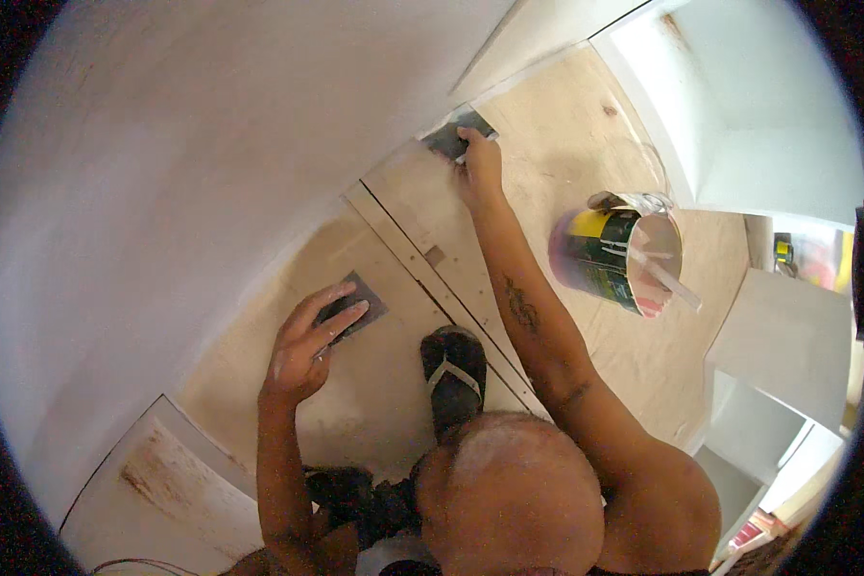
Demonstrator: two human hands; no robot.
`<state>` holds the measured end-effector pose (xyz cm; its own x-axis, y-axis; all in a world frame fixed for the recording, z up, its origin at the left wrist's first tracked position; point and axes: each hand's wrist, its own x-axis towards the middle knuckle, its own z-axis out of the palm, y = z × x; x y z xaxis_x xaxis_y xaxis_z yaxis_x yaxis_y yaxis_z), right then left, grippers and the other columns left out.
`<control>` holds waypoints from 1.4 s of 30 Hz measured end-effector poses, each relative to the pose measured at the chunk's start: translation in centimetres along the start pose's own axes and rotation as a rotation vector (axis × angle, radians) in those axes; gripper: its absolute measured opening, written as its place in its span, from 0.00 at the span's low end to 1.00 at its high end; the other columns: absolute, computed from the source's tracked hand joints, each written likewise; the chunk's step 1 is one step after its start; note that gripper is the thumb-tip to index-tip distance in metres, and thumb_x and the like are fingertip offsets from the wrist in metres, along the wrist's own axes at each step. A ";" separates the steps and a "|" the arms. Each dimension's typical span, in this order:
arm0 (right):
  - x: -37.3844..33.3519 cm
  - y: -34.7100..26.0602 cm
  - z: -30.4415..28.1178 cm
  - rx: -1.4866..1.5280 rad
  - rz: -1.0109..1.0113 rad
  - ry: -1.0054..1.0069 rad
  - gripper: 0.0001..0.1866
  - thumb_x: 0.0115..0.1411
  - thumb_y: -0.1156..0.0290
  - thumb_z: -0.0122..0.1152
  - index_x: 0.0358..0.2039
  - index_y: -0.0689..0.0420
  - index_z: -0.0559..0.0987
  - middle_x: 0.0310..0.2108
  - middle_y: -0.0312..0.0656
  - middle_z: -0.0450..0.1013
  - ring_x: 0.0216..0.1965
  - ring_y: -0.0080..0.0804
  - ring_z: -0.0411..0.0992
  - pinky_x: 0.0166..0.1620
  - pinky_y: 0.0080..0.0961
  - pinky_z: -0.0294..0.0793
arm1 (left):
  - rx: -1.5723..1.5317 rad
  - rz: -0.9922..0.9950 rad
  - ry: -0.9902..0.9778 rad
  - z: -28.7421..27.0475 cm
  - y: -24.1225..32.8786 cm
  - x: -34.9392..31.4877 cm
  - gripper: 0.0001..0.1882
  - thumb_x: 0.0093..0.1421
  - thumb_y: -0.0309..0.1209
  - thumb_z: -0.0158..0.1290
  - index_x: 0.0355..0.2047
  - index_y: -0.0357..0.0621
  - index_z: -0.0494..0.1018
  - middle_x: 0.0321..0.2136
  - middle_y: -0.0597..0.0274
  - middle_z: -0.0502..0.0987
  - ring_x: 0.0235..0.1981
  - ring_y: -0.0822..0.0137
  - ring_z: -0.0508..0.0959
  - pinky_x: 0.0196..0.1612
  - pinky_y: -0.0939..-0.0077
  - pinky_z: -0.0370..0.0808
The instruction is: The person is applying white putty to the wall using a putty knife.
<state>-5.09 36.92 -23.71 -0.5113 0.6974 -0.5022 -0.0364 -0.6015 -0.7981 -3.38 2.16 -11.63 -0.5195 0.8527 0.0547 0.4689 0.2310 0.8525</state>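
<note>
My left hand (300, 348) is closed on a flat, dark square spreader (368, 309), held over the tan board floor with the fingers laid across its face. Pale residue marks those fingers. Farther off, my outstretched right hand (481, 161) grips another flat, dark spreader (444, 144), its thumb on top. That blade is at the foot of the white wall (240, 134), where wall and floor meet; whether its edge touches the wall I cannot tell. A smear of wet-looking whitish paste (463, 113) shows beside it.
Right of my right forearm is a bucket (595, 252) with a pale stick (674, 284) in it and a crumpled grey-white piece (634, 202) on its rim. Dark seams cross the floor boards (394, 230). My sandalled foot (454, 372) is between my arms. White cabinets (778, 336) line the right.
</note>
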 end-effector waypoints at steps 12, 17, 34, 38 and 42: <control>-7.7 -11.4 6.2 -0.080 -0.408 -0.140 0.05 0.55 0.77 0.52 0.32 0.64 0.72 0.31 0.43 0.72 0.32 0.35 0.73 0.39 0.32 0.78 | -0.075 0.069 0.029 -0.1 -0.9 -1.4 0.32 0.43 0.12 0.41 0.48 0.50 0.75 0.52 0.53 0.70 0.54 0.53 0.70 0.58 0.61 0.66; -14.4 -21.0 9.9 -0.464 -0.799 -0.189 0.08 0.56 0.75 0.53 0.34 0.68 0.73 0.33 0.47 0.73 0.33 0.37 0.74 0.40 0.31 0.77 | -0.118 0.160 0.018 -0.4 -1.2 -1.2 0.34 0.41 0.11 0.41 0.48 0.51 0.74 0.52 0.55 0.71 0.55 0.54 0.70 0.57 0.61 0.67; -18.2 -20.8 4.7 0.075 -0.613 -0.163 0.16 0.54 0.75 0.59 0.44 0.60 0.73 0.40 0.42 0.71 0.40 0.37 0.72 0.45 0.35 0.74 | -0.079 0.152 -0.013 -1.0 1.5 1.6 0.34 0.42 0.10 0.41 0.49 0.53 0.74 0.52 0.55 0.70 0.55 0.53 0.70 0.57 0.64 0.67; -9.8 -8.4 -0.3 0.231 -0.065 -0.025 0.15 0.54 0.76 0.56 0.43 0.61 0.70 0.38 0.43 0.71 0.39 0.37 0.72 0.43 0.37 0.77 | -0.078 0.033 -0.013 -0.6 1.3 1.3 0.38 0.38 0.09 0.37 0.50 0.51 0.73 0.52 0.53 0.70 0.56 0.52 0.69 0.59 0.62 0.65; -4.4 -1.1 -1.4 0.196 0.123 -0.084 0.12 0.56 0.76 0.52 0.41 0.64 0.69 0.37 0.46 0.72 0.38 0.39 0.73 0.43 0.39 0.79 | -0.109 -0.048 0.004 0.3 0.9 0.7 0.37 0.37 0.12 0.35 0.49 0.46 0.74 0.51 0.50 0.70 0.55 0.50 0.69 0.59 0.61 0.64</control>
<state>-1.61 35.06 -21.08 -0.5916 0.5839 -0.5559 -0.1307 -0.7499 -0.6486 -3.15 3.11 -11.01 -0.5426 0.8398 0.0150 0.3634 0.2187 0.9056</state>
